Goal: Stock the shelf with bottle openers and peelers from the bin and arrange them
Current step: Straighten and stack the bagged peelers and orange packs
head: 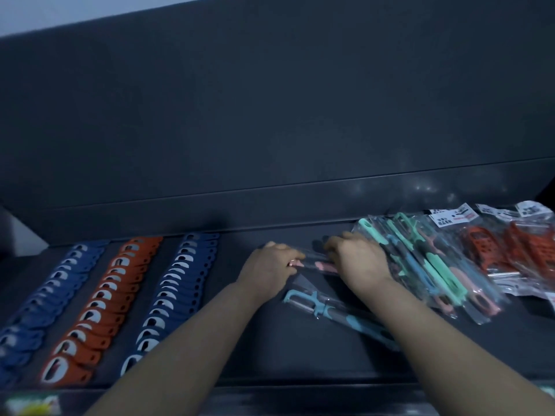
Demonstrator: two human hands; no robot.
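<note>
On the dark shelf the left hand and the right hand both hold a packed pink peeler. A blue peeler lies just beside it, nearer the person. Three rows of bottle openers lie at the left, a pile of peelers at the right.

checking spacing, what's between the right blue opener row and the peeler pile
Head view: the left hand and right hand gripping a pink peeler, plus a blue peeler lying loose.

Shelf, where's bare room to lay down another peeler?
Bare shelf lies between the right blue opener row and the blue peeler, and at the front right, below the peeler pile. Crowded: the three opener rows on the left, the pile on the right.
</note>
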